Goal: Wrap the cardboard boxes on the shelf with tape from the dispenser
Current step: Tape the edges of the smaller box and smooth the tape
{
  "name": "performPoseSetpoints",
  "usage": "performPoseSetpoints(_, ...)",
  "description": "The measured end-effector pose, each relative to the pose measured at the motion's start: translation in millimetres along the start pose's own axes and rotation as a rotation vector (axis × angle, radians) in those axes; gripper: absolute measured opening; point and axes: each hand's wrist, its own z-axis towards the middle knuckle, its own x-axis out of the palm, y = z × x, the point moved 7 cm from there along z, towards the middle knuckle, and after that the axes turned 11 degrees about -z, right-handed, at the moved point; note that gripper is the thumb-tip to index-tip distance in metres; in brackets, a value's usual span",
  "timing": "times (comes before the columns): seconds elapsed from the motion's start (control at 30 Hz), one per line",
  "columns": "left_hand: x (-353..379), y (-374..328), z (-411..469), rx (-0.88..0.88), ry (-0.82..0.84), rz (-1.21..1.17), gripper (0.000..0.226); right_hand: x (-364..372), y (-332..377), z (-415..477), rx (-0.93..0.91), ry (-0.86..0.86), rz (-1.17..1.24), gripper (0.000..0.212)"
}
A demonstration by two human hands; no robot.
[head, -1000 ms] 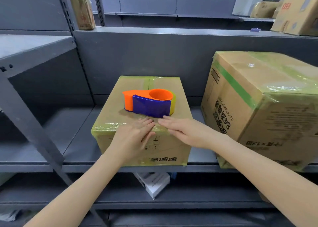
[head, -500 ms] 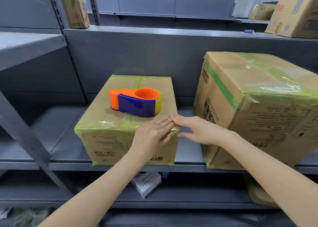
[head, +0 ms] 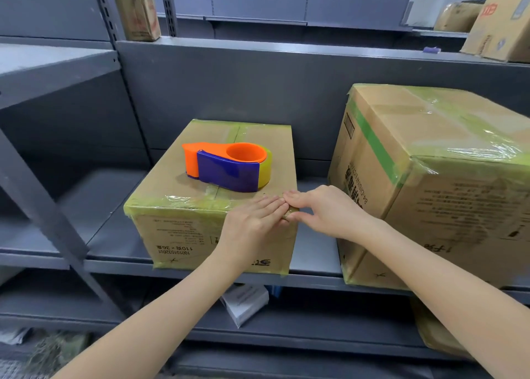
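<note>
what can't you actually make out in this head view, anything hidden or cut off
- Front right top corner of the small cardboard box: covered by the left hand and right hand, so the tape end there is hidden.
- Tape roll in the dispenser: only a yellow edge shows behind its blue shell.
- Large cardboard box: cut off by the right frame edge.
- Small white box on the lower shelf: partly hidden by the shelf edge.

Dispenser (head: 228, 166) atop small box (head: 183, 235), larger box (head: 447, 195) right.
</note>
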Motion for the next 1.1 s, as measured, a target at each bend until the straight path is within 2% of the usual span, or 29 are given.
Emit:
performPoseSetpoints(0.13,0.9,0.0,0.1,-0.071,0.044,-0.028,0.028,2.6,1.2,-2.4,0.02,-0.011,0.044,0.047)
performPoseSetpoints(0.33,-10.3,2.6,-0.9,-0.222,0.261,-0.239,0.047,3.5,12.1,-6.9,0.01,-0.035,-0.001,0.045)
performPoseSetpoints(0.63,-89.1,55.7,-24.3,-0.434,0.079,-0.095,0.045,-6.2,29.2,1.8,0.136,-0.259,-0.014,0.034)
performPoseSetpoints(0.77,-118.5,93.2,-42.0,-0.551,0.017,-0.011,0.022,-11.6,43.8,11.0,0.18,-0.35,0.008,0.032)
performPoseSetpoints(0.83,-125.3,108.8,-51.2,-0.604,0.034,0.008,0.02,-13.0,48.6,17.6,0.21,-0.354,0.039,0.035)
performPoseSetpoints(0.9,-129.8,120.6,-55.7,-0.617,0.08,0.011,0.031,-12.1,50.5,24.6,0.246,-0.339,0.057,0.038)
performPoseSetpoints(1.0,-124.1,130.4,-61.5,-0.568,0.21,0.022,0.063,-6.8,53.0,32.2,0.283,-0.31,0.069,0.045)
performPoseSetpoints(1.1,-114.0,130.3,-68.5,-0.491,0.337,0.178,0.077,3.1,56.3,35.0,0.314,-0.287,0.064,0.046)
